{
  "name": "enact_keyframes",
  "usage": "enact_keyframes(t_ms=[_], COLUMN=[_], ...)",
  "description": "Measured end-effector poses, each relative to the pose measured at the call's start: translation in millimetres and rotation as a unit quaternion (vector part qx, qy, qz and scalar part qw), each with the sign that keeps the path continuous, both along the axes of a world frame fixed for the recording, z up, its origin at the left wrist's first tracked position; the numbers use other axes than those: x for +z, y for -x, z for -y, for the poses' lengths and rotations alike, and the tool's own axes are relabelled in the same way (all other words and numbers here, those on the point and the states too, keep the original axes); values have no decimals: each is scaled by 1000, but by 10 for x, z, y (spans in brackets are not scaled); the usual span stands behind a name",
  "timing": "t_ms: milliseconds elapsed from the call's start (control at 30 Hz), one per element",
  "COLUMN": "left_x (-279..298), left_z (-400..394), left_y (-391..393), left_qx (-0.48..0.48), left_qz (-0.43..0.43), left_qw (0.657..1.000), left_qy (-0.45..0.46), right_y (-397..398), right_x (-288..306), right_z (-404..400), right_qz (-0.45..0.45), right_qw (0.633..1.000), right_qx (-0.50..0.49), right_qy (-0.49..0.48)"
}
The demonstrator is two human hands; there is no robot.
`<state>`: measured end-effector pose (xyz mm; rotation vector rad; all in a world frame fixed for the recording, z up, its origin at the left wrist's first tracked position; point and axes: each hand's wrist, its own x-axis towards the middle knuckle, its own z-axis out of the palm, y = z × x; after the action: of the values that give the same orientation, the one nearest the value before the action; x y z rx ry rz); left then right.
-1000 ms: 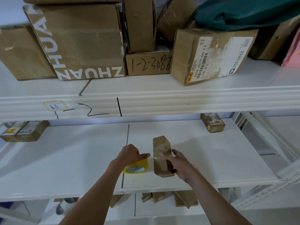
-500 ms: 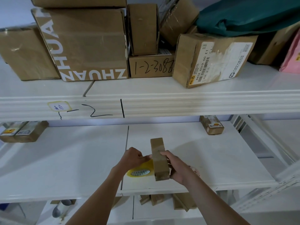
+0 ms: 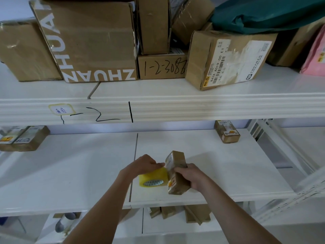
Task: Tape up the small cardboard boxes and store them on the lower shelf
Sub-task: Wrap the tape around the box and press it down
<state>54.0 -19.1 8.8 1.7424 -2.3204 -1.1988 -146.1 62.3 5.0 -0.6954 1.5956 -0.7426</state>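
Observation:
A small cardboard box stands on end near the front edge of the white middle shelf. My right hand grips it round its right side. Right beside it on the left is a yellow roll of clear tape. My left hand holds the roll from above, its fingers curled over the top and reaching the box's left face. Below, on the lower shelf, several small cardboard boxes lie partly hidden under the middle shelf's edge.
Small labelled boxes sit at the back left and back right of the middle shelf. The upper shelf is crowded with large cartons, a labelled box and a green bag. A white rack frame stands at the right.
The box has been turned in my right hand, so its labelled face now shows on the left. The tape roll and my left hand have closed in against the box.

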Motion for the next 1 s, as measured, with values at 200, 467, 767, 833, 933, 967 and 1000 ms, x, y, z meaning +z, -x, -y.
enact_keyframes(t_ms=[200,467,767,833,933,967,1000], left_x=[-36,-81,-159,-161,-142,-132,-125], left_z=[-40,16,84,96,118,122,126], left_y=[-293,-255,-226,-217,-207,-209,-211], left_qx=[-32,23,24,18,22,22,22], left_qz=[-134,-132,26,41,42,40,36], left_qw=[985,989,996,995,995,995,996], left_qy=[-103,-66,78,90,91,86,79], right_y=[177,206,258,252,248,248,249], right_x=[6,-11,-6,9,36,44,53], right_z=[-44,-74,-61,-61,-68,-70,-73], right_qz=[38,76,158,172,189,196,204], right_qw=[999,997,986,983,979,977,975], right_qx=[-8,-3,7,15,29,36,44], right_qy=[9,12,44,55,67,73,78])
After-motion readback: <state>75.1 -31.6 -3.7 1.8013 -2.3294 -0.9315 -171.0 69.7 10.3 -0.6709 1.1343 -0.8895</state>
